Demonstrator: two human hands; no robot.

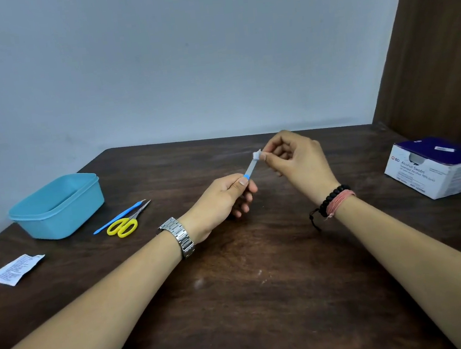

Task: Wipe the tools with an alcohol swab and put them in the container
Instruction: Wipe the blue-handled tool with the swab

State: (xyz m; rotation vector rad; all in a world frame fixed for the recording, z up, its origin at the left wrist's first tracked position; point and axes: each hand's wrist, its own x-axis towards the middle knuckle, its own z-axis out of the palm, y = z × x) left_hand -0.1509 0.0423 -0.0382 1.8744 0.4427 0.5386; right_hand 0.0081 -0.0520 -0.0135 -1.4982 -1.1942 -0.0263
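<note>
Your left hand (225,194) grips blue-handled tool (250,169) above table (235,287); right hand (293,162) pinches swab (257,154) on its tip.

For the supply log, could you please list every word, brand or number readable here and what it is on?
"BD" and "Alcohol Swabs": on the white side of the swab box.
Smaller print below them on that box: too blurred to read.
Print on the torn wrapper: too small to read.

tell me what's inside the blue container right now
The visible part of the blue container's inside shows nothing; its near wall hides the bottom. Scissors and a blue tool lie outside on the table.
</note>
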